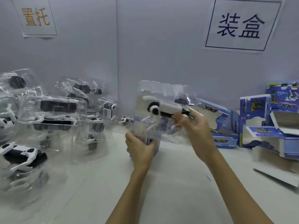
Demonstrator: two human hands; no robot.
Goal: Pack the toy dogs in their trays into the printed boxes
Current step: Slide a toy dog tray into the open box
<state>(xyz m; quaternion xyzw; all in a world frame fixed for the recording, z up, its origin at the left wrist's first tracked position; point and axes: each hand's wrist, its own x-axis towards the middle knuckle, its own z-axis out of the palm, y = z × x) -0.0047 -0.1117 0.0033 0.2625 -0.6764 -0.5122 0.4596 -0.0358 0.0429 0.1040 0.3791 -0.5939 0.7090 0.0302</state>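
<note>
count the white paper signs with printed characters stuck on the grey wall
2. One white paper sign with orange characters is at the upper left of the grey wall; one with dark blue characters in a black frame is at the upper right. None looks hidden.

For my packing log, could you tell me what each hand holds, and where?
Left hand grips the printed box's lower end; right hand pinches the clear tray with the toy dog at its right side.

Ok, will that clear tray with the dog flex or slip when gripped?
Likely flexes: the clear tray looks thin and wavy. Probably slippery, being glossy. The toy dog may make it top-heavy, so the right hand steadies it.
</note>
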